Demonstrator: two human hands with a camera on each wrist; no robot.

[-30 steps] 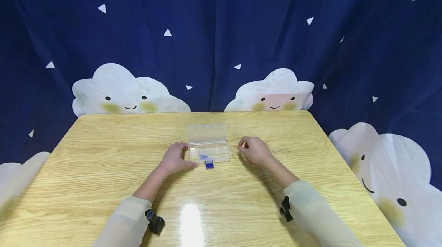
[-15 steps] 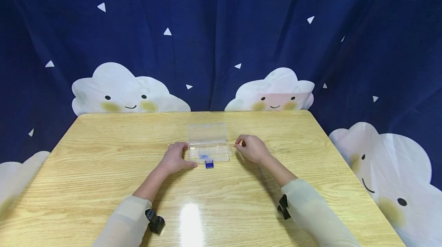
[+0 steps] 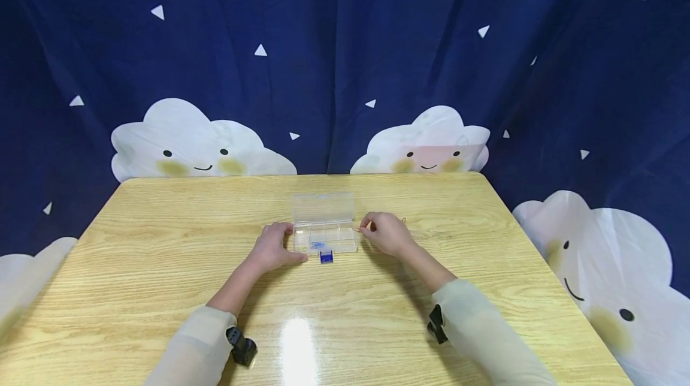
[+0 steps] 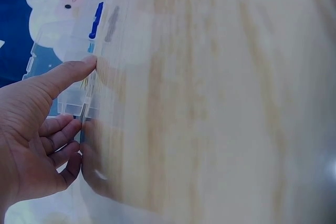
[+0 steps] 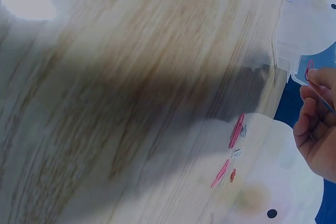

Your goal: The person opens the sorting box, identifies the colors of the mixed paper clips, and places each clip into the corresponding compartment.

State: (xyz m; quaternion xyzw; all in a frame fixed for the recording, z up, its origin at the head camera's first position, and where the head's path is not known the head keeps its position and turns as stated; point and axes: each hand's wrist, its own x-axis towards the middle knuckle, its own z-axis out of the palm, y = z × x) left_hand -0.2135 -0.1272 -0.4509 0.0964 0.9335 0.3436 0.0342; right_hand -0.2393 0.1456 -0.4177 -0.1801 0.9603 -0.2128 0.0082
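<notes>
Glossy wood-grain table (image 3: 162,266), clear smooth plastic box (image 3: 325,237), matt printed cloth curtain (image 3: 377,44).

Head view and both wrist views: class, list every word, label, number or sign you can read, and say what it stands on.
No legible text in any view.
Clear plastic box: a small blue label in one compartment, too small to read.
Blue piece at the box's front edge: no readable marking.
Curtain: only cloud faces and white triangles, no words.

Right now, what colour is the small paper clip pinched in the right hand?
Red or pink paper clip, clearest in the right wrist view.
</notes>
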